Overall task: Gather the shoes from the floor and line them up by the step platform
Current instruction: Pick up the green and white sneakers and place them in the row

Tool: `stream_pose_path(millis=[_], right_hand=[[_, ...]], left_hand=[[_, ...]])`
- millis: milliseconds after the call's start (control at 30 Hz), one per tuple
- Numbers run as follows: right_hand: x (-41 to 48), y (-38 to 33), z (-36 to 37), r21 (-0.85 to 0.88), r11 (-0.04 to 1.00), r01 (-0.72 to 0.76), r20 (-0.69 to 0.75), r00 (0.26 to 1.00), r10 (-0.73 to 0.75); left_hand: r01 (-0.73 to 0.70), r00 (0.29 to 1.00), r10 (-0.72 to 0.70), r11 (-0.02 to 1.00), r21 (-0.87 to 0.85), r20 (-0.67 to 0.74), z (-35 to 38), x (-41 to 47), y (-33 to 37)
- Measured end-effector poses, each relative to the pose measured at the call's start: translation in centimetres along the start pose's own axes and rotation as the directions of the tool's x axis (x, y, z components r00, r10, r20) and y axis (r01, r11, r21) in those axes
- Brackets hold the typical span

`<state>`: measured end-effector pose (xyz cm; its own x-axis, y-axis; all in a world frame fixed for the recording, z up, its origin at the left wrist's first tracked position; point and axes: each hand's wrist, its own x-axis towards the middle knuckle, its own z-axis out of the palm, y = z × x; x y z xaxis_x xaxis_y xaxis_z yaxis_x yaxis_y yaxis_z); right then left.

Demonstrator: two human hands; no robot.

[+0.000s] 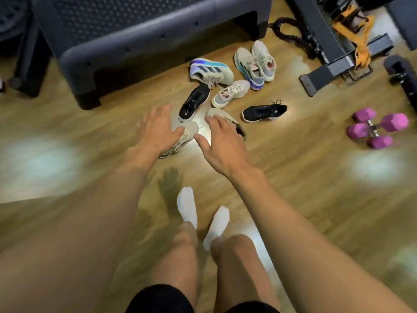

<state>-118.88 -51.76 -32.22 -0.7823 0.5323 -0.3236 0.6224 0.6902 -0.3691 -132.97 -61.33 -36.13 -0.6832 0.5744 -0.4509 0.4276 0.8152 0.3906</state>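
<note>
Beige shoe (188,133) sits partly hidden behind the left hand (158,129).

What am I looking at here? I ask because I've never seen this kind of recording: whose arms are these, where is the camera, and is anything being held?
There is no machine here. A person wears a single camera on the head, and it looks down at their own arms, legs and white socks. The left hand and right hand are both open with fingers spread. They reach down towards a beige shoe and a second beige shoe, and neither hand grips anything yet. More shoes lie scattered on the wooden floor, among them a black shoe and a striped shoe. Behind them stands the dark step platform. Pink dumbbells lie to the right.
</note>
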Motion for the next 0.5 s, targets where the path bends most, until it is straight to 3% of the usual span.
stream_pose_path(millis=[100,233,367,500], right_hand=[[4.3,3.7,5.3,0.006,1.000,0.022,0.090,0.996,-0.023],[9.5,7.4,13.0,-0.009,0.996,0.088,0.206,0.975,-0.084],[14.7,9.8,21.8,0.038,0.986,0.165,0.276,0.946,-0.169],[19.8,11.5,30.4,0.021,0.962,0.273,0.338,0.903,-0.264]], left_hand=[[0.093,0.996,-0.093,0.995,-0.027,0.007,5.6,4.6,-2.3],[0.202,0.972,-0.209,0.977,0.075,0.104,13.7,10.3,-5.9],[0.245,0.945,-0.273,0.955,0.166,0.181,21.8,15.0,-9.1],[0.230,0.949,-0.275,0.938,0.260,0.155,28.5,20.2,-12.8]])
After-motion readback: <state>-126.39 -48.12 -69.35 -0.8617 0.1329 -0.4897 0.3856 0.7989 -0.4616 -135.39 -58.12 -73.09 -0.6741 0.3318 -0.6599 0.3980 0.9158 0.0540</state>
